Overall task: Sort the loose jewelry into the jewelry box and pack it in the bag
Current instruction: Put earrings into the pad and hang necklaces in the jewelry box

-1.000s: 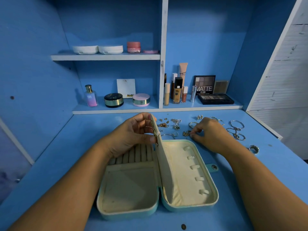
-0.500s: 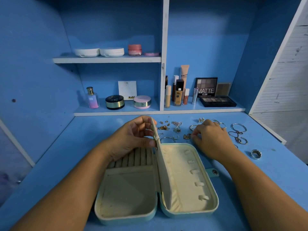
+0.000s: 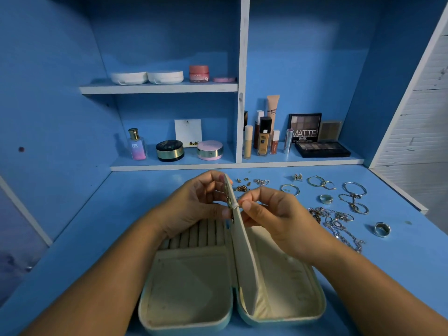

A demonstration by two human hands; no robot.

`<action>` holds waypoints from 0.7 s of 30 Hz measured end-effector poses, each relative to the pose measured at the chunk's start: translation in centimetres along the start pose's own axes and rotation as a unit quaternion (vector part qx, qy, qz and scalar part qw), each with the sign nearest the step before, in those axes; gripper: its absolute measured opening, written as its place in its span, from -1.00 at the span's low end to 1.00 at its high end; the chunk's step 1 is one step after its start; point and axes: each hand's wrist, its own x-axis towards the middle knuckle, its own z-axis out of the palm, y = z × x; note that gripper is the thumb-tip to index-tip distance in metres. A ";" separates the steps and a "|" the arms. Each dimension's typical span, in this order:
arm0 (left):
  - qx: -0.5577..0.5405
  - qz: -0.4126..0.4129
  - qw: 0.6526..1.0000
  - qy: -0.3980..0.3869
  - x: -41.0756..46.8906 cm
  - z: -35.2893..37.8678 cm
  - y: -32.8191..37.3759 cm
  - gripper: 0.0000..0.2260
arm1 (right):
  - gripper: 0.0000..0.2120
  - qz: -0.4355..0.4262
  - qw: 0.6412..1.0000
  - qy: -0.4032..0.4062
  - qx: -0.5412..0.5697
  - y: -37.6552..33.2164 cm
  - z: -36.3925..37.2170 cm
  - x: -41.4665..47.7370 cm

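A mint jewelry box (image 3: 189, 289) lies open on the blue desk, cream lined, with ring rolls at its far left. Its middle flap (image 3: 242, 251) stands upright. My left hand (image 3: 194, 204) pinches the flap's top edge from the left. My right hand (image 3: 276, 214) is at the same edge from the right, fingertips pinching a small earring against the flap. Loose jewelry lies beyond and right: small gold earrings (image 3: 242, 187), hoop earrings (image 3: 317, 181), bangles (image 3: 355, 189), silver chains (image 3: 339, 224), a ring (image 3: 326, 198) and a wide silver ring (image 3: 381, 229). No bag is in view.
Cosmetics fill the shelves behind the desk: a perfume bottle (image 3: 137, 145), round compacts (image 3: 169, 150), foundation bottles (image 3: 263, 139), eyeshadow palettes (image 3: 322, 149), and white cases (image 3: 146, 77) on the upper shelf. The desk's right edge (image 3: 400, 190) runs along a white wall.
My right hand left the jewelry pile on the desk and came up to the flap's top edge with a small piece pinched. My left hand kept its hold on the flap.
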 end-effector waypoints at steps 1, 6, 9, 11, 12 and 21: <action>-0.001 0.000 1.000 0.001 0.0 0.0 0.0 -0.56 | -0.71 0.002 1.000 -0.001 0.003 0.0 0.0 0.0; 0.008 0.001 1.000 0.008 0.0 0.0 -0.1 -0.55 | -0.77 -0.001 1.000 0.000 -0.008 -0.2 0.1 -0.1; 0.012 -0.003 1.000 0.010 0.0 0.0 0.0 -0.54 | -0.78 -0.001 1.000 -0.003 -0.012 -0.2 0.2 -0.1; 0.016 -0.003 1.000 0.012 0.0 0.1 0.0 -0.53 | -0.79 0.000 1.000 -0.004 -0.005 -0.2 0.2 -0.1; 0.017 -0.003 1.000 0.015 0.0 0.1 0.0 -0.53 | -0.79 0.002 1.000 -0.003 0.002 -0.3 0.1 -0.1; 0.027 0.002 0.999 0.018 0.0 0.0 0.1 -0.59 | -0.76 0.002 1.000 -0.012 0.011 -0.4 0.1 -0.3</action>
